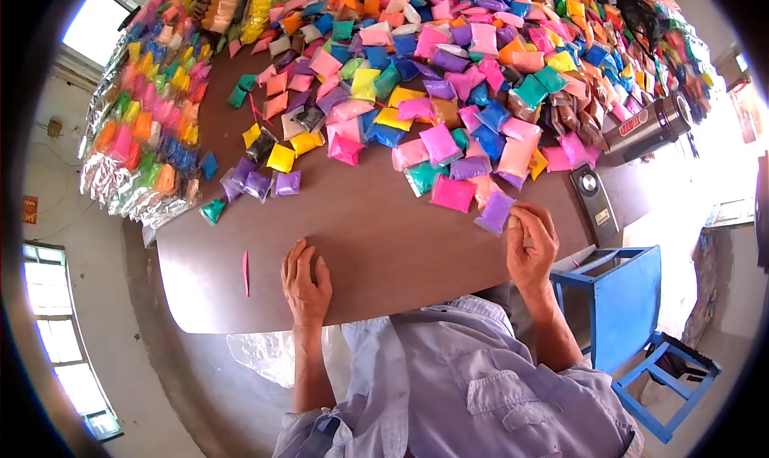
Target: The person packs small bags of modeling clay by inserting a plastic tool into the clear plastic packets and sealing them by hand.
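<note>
My right hand [533, 246] pinches the edge of a small purple packet [495, 213], a clear bag with coloured filling, at the near edge of the big pile. Beside it lie a bright pink packet [453, 193] and a peach one. My left hand [307, 288] rests on the brown table [384, 250] with its fingers apart and nothing in it. To its left is a thin pink strip [246, 274]. Beyond that hand are a few loose packets: purple [257, 185], yellow [281, 158] and green [212, 210].
A heap of many-coloured packets [448, 65] covers the table's far side. Large clear bags of packets [152, 129] stand at the left. On the right are a dark metal flask [650, 128] lying on its side and a black device [594, 205]. A blue stool [629, 298] stands below.
</note>
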Tool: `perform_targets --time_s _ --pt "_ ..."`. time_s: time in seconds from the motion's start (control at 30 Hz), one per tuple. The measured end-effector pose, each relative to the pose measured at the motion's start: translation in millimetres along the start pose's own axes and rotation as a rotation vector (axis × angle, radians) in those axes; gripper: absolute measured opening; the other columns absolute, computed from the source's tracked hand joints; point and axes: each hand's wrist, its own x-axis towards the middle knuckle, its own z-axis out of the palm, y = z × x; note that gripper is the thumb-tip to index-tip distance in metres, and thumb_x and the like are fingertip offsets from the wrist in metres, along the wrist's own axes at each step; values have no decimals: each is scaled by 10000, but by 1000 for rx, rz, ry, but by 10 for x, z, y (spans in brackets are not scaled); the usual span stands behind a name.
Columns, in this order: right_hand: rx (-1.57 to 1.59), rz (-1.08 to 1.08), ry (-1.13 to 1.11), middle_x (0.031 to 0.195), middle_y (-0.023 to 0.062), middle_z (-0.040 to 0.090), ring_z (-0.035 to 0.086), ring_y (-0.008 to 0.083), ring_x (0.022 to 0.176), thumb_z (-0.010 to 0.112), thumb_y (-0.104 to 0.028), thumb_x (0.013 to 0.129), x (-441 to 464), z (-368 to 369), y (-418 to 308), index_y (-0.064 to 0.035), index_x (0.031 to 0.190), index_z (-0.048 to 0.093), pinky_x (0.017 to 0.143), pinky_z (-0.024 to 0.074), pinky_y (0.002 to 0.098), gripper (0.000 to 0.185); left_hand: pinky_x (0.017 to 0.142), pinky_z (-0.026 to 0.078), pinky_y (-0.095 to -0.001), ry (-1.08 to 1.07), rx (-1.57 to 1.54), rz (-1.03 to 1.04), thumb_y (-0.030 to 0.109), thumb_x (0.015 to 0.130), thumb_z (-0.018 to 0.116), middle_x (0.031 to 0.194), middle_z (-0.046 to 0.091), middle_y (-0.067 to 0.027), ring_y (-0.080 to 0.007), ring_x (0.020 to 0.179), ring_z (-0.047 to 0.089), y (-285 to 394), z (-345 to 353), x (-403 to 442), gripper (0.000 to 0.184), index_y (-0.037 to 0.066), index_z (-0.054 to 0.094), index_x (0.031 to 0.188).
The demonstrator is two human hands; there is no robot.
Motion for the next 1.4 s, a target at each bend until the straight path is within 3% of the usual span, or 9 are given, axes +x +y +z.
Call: perform_targets --time_s 0.63,0.83,0.9,1.1,1.17,1.23,1.3,1.33,1.4 --pt "-512 -287 -243 1222 87 649 594 315 1153 766 -89 838 680 441 64 -64 1103 747 960 514 439 267 1030 489 -444 48 -99 -61 97 899 701 1279 676 -126 -338 1181 628 -11 -33 32 206 16 710 1087" --pt "-416 -299 -182 1101 132 717 693 350 972 727 -81 897 711 254 -217 -36 1093 739 819 563 433 202 999 495 -450 73 -110 -65 93 888 710 1270 670 -122 -336 1173 625 -16 -37 28 202 31 703 1080" --pt "-207 -42 -329 1007 155 731 708 375 880 741 -93 895 645 240 -365 -13 1099 726 755 569 421 219 1000 495 -452 70 -110 -38 90 882 717 1277 663 -124 -341 1176 622 -35 -31 27 225 33 695 1100" --pt "175 198 -674 852 117 705 627 132 722 734 -113 928 201 672 -655 6 1103 716 640 502 300 212 992 503 -457 63 -160 -44 148 869 766 1260 670 -143 -361 1171 625 103 -151 67 292 33 693 1128" --pt "267 161 -714 819 107 697 596 98 703 731 -116 933 77 856 -718 9 1104 715 625 488 285 213 974 513 -478 26 -433 -168 178 866 785 1222 686 -157 -395 1142 631 250 -170 62 345 19 693 1158" --pt "325 261 -816 789 113 697 606 115 683 722 -133 938 3 980 -780 19 1104 710 628 498 296 225 905 547 -426 24 -505 -182 226 896 796 1177 704 -170 -326 1070 683 346 -194 61 413 -4 668 1214" --pt "334 244 -840 804 120 702 621 117 711 706 -147 951 -17 1052 -838 27 1101 707 652 510 300 230 874 558 -347 -240 -1008 -543 246 929 792 1177 704 -181 -220 1047 697 467 -247 37 485 -26 625 1294" --pt "326 209 -854 808 121 701 627 116 723 704 -148 952 -32 1085 -821 26 1104 705 664 516 302 230 882 557 -295 -159 -1143 -502 214 949 780 1183 702 -179 -166 1055 681 492 -143 2 525 -39 581 1363" --pt "337 308 -958 829 102 702 635 104 749 701 -155 960 -12 1077 -852 24 1119 697 689 529 297 239 916 554 -306 -274 -1150 -532 177 952 770 1201 700 -178 -184 1079 681 488 -178 -36 520 -45 571 1377"
